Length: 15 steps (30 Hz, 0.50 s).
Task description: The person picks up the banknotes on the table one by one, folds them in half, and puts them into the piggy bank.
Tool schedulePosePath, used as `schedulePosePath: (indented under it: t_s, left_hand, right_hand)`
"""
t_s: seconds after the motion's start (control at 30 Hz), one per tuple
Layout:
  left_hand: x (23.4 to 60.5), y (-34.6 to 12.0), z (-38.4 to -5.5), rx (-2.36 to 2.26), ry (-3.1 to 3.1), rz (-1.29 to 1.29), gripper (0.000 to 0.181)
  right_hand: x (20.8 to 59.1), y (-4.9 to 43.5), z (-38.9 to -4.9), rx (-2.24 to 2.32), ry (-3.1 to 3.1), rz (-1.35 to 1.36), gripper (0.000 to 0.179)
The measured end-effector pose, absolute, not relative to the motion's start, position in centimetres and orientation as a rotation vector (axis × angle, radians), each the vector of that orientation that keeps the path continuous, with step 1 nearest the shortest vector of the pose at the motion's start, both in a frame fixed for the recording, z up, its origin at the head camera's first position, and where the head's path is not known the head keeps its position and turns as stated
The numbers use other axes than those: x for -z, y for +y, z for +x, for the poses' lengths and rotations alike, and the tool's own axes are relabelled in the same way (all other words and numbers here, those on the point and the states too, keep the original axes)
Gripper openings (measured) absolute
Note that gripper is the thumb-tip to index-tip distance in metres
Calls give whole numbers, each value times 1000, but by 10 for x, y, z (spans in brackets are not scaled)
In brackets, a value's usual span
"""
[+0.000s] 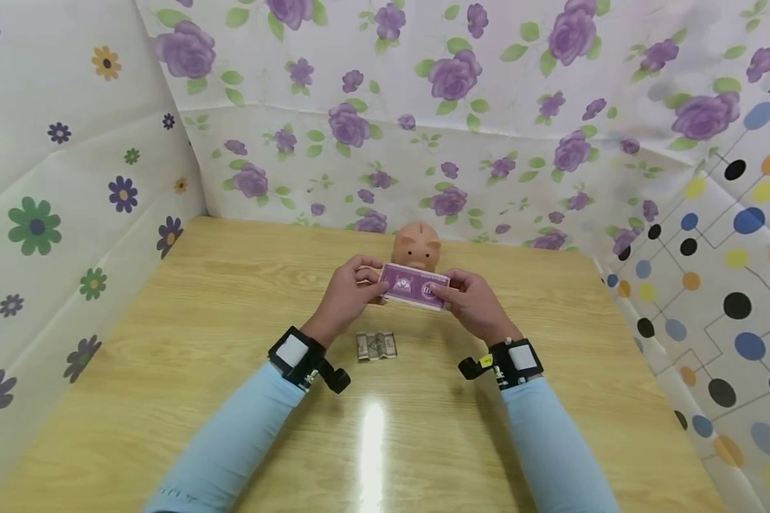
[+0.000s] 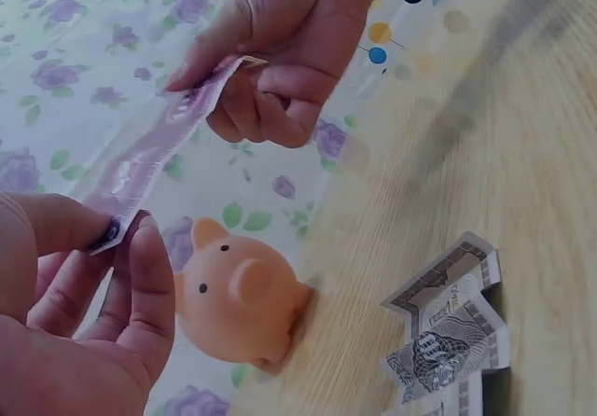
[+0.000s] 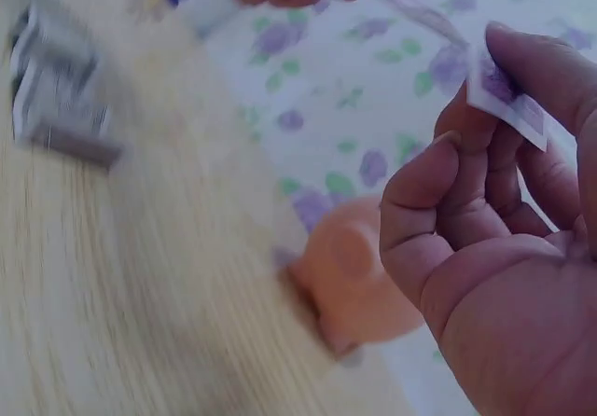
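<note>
A purple banknote is stretched between both hands above the table. My left hand pinches its left end between thumb and fingers, and my right hand pinches the right end the same way. Seen from the left wrist, the banknote looks slightly bent along its length. Behind it stands an orange piggy bank with a slot on top, its lower part partly covered by the note in the head view. A creased, folded grey-brown banknote lies on the table nearer to me, below the hands.
The wooden table reaches back to a hanging sheet with purple flowers. A flower-patterned sheet borders the left side, and a dotted sheet the right.
</note>
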<state>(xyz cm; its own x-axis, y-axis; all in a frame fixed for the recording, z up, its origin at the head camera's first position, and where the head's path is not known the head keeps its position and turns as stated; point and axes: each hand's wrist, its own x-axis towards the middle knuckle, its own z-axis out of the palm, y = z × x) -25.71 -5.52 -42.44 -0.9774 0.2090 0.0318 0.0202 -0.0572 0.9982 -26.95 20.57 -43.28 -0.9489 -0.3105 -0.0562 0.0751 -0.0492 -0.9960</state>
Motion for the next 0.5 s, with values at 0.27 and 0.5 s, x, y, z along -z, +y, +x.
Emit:
schedulePosePath:
  t_s: [0.27,0.5]
  left_hand:
    - [418,-67,-243,-2121,2115,435,33]
    - [416,-74,-237,-2113,2244,550,19]
  right_hand:
    - [415,200,-251,2177,2013,-301,5]
    - [406,193,-241,2214,2178,-339,13]
